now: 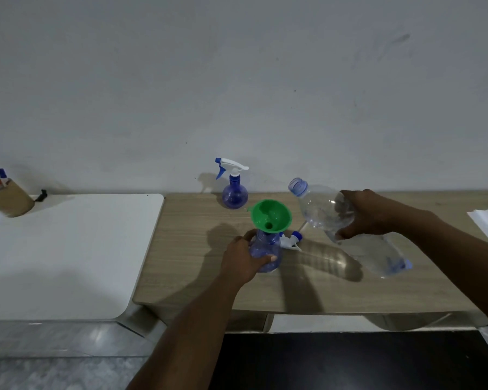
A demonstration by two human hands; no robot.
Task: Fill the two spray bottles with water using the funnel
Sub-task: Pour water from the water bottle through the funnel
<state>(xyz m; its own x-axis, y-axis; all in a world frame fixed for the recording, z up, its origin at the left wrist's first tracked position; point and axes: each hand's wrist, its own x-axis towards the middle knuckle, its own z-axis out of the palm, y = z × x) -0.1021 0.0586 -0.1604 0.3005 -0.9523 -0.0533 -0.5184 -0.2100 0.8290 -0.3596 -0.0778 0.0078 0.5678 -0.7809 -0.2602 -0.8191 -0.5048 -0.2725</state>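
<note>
The spray bottle (266, 250) under the funnel (271, 214) is steadied by the left grip (243, 258), while the water bottle (317, 205) is clasped, tilted for pouring, by the right grip (369, 213).

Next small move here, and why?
Probably swing the open water bottle over the funnel and tip it. The funnel sits in the spray bottle gripped by the left hand, while the right hand holds the bottle's mouth off to the side.

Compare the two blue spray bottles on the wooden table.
The far spray bottle wears its trigger head; the near spray bottle carries a green funnel in its neck. The far one stands free; the left hand grips the near one. Both are round and blue.
</note>
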